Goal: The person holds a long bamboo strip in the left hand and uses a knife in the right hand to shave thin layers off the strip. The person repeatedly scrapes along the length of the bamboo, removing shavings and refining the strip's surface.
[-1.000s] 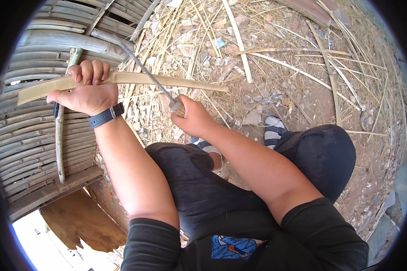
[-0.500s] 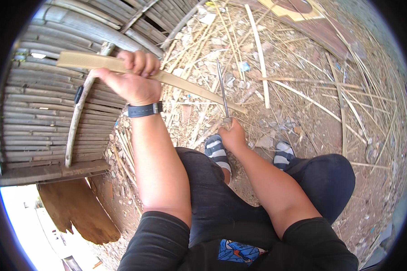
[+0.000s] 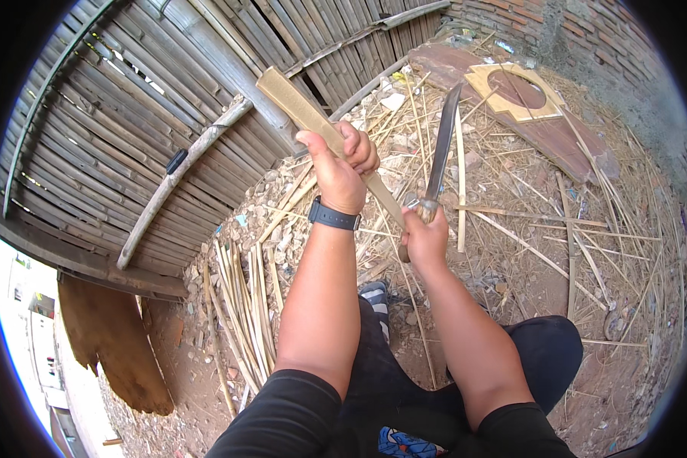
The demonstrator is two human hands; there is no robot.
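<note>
My left hand is closed around a flat bamboo slat, which slants from upper left down toward my right hand. My right hand grips a machete by its handle, the long dark blade pointing up and away. The lower end of the slat passes close behind the right hand, left of the blade; whether slat and machete touch I cannot tell. A dark watch is strapped on my left wrist.
A bamboo-pole wall stands to the left, a brick wall at the far right. Split bamboo strips lie beside my left arm. Straw and chips litter the ground around a brown board and a pale panel with a round hole.
The slat has swung steeper and moved rightward with my left hand. My right hand has risen, and the machete now shows its broad side, tilted right. The view has shifted too.
</note>
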